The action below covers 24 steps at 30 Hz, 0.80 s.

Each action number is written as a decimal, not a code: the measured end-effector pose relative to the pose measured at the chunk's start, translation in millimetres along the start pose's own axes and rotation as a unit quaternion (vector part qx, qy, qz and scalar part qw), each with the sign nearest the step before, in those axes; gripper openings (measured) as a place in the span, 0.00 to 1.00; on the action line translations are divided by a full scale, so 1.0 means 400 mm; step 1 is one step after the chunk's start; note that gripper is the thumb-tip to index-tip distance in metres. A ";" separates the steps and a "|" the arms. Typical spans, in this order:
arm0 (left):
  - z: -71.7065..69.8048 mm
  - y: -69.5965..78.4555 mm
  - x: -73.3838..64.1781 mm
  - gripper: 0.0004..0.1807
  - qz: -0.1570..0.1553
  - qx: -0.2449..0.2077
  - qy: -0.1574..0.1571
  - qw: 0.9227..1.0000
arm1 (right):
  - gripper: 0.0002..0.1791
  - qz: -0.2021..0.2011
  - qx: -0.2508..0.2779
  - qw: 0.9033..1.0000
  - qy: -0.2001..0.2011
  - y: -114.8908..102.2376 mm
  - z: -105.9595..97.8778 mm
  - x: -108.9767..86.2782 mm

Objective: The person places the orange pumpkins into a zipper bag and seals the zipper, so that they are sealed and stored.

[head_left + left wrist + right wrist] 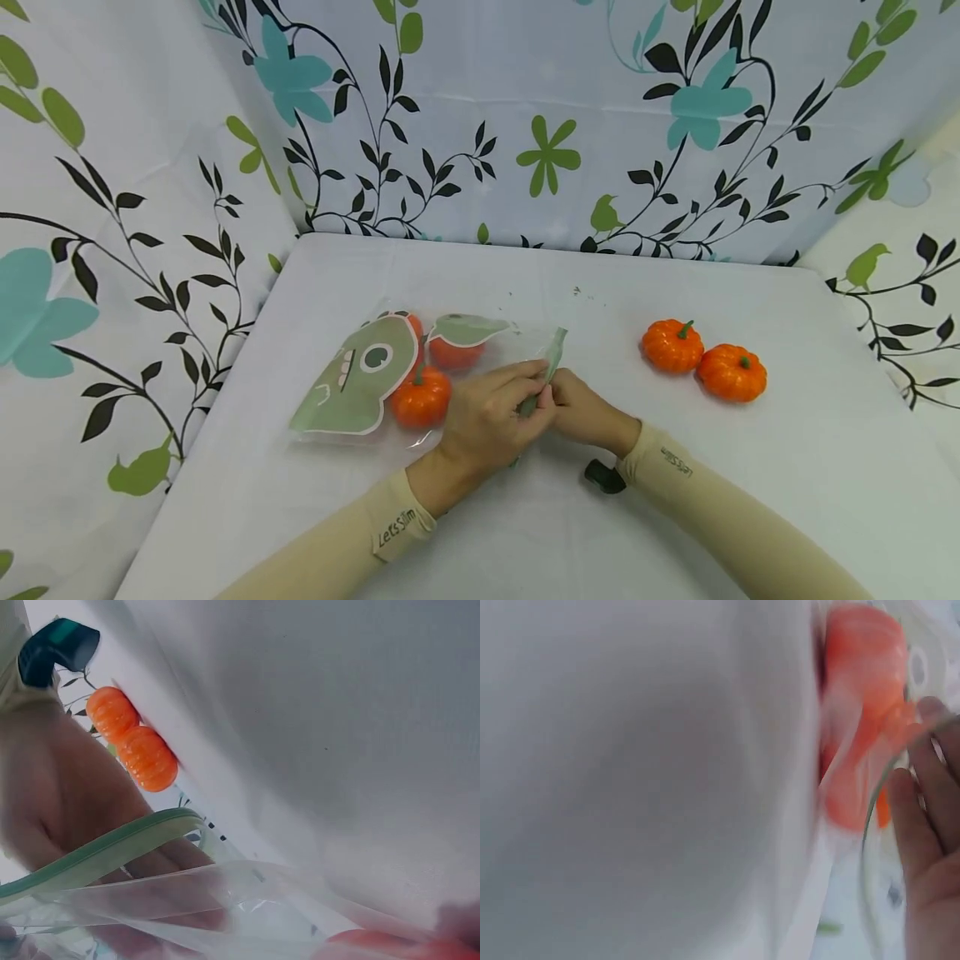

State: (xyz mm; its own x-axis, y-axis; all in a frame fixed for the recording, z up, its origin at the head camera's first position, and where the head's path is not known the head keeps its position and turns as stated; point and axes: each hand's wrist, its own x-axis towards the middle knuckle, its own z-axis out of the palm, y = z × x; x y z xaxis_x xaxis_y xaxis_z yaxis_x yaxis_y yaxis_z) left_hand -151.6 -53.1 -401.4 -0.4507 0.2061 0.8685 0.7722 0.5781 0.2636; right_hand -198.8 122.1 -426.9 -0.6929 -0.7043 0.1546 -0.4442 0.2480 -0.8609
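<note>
A clear plastic zip bag (345, 383) with a green dinosaur print lies on the table, several small orange pumpkins (422, 398) inside it. My left hand (483, 412) pinches the bag's green zip edge (555, 354) between thumb and fingers. On the other side of that edge, my right hand (588, 408) grips the bag's mouth, its fingertips mostly hidden in the head view. The left wrist view shows the green strip (112, 851) crossing in front of the right hand (67, 780). Blurred pumpkins (862, 660) appear beside the left hand (934, 832) in the right wrist view.
Two orange pumpkins (672, 346) sit touching each other on the white table (480, 533), right of the hands. A black wrist camera (604, 477) hangs below the right wrist. Leaf-patterned curtains (480, 100) border the table's back and sides.
</note>
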 end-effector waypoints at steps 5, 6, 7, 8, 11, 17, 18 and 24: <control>0.004 0.005 0.004 0.06 -0.001 0.015 -0.016 1.000 | 0.15 -0.025 -0.014 0.994 0.104 0.038 -0.080 -0.097; 0.005 0.006 0.004 0.06 -0.003 0.016 -0.019 1.000 | 0.16 -0.028 -0.028 0.991 0.128 0.043 -0.098 -0.114; 0.005 0.007 0.004 0.06 -0.004 0.017 -0.022 1.000 | 0.17 -0.030 -0.038 0.987 0.153 0.047 -0.116 -0.128; 0.006 0.008 0.004 0.06 -0.006 0.018 -0.024 1.000 | 0.18 -0.031 -0.048 0.982 0.179 0.049 -0.134 -0.141; 0.008 0.011 0.005 0.06 -0.010 0.016 -0.026 1.000 | 0.19 -0.019 -0.082 0.963 0.255 0.055 -0.187 -0.168; 0.015 0.016 0.005 0.05 -0.010 0.008 -0.023 1.000 | 0.44 0.093 -0.172 0.931 0.309 0.070 -0.293 -0.200; 0.015 0.015 0.005 0.05 -0.009 0.008 -0.022 1.000 | 0.50 0.113 -0.181 0.929 0.302 0.073 -0.308 -0.202; 0.015 0.014 0.000 0.06 0.000 0.014 -0.019 1.000 | 0.69 0.191 -0.186 0.935 0.235 0.092 -0.372 -0.217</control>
State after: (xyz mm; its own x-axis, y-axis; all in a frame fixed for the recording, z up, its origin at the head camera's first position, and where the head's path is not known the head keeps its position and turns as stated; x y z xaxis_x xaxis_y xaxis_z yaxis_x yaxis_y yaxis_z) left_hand -150.0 -45.4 -402.5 -0.4684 0.2362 0.8514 0.7591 0.6006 0.2511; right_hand -239.6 291.3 -400.0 -0.9755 -0.1684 0.1415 -0.2193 0.6968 -0.6829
